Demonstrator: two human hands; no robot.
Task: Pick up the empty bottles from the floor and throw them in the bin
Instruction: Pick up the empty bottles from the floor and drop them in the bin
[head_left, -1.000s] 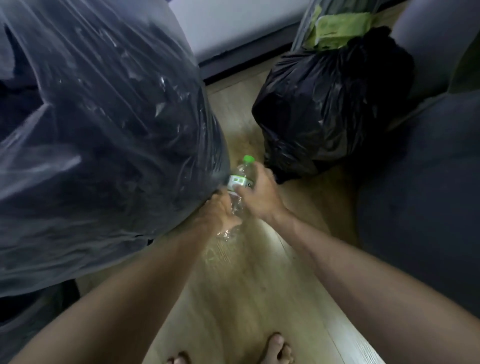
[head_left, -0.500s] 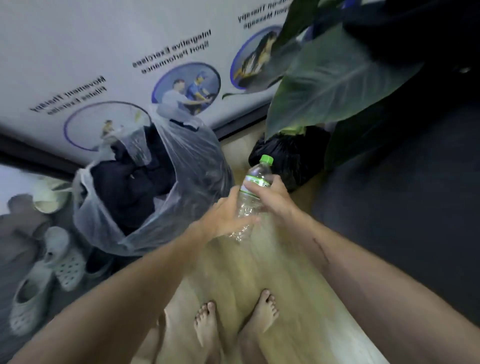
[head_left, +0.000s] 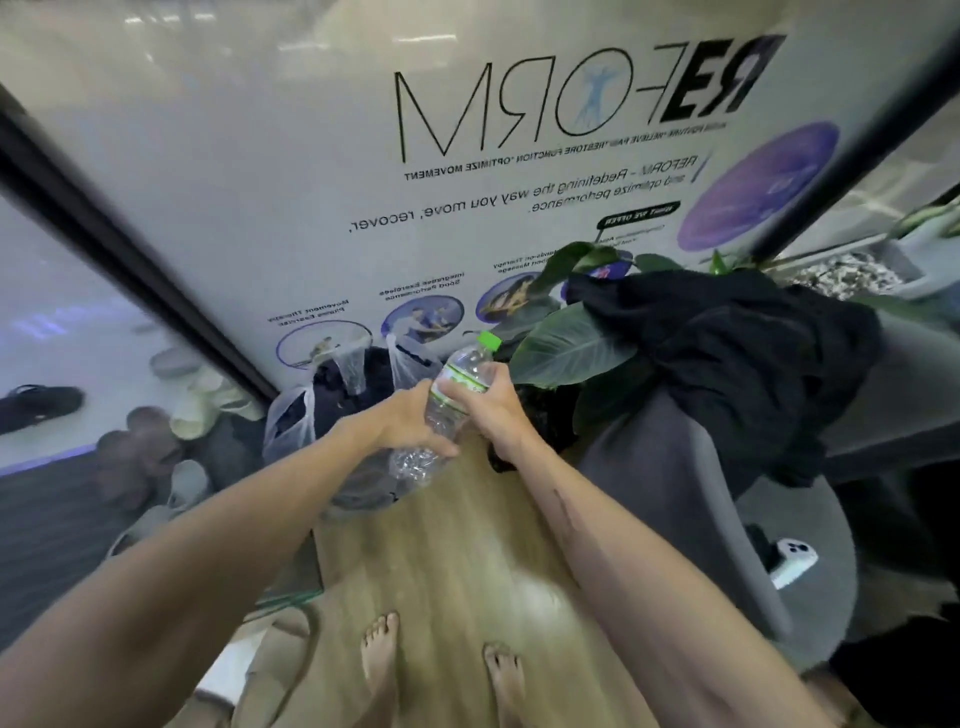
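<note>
— Where's the bottle (head_left: 457, 400) right now?

— Up off the floor (head_left: 447, 551), held between both hands at arm's length. The right hand (head_left: 488, 402) is wrapped around the labelled upper part, fingers curled over the label, with the green cap (head_left: 489, 340) sticking out above it.

— And the left hand (head_left: 410, 421)?

— Lower down, gripping the crumpled clear body from the left side. The squashed bottom end pokes out just below that hand.

— So the bottle is tilted?

— Yes, cap end up and to the right, base down and to the left.

— What's near the hands?

— Just beyond the left hand sits a clear plastic bag (head_left: 306, 415) with dark contents, its mouth open. Beyond the right hand are broad plant leaves (head_left: 566, 348), with dark cloth (head_left: 727, 343) draped further right. Bare feet (head_left: 384, 649) stand on the floor below.
</note>
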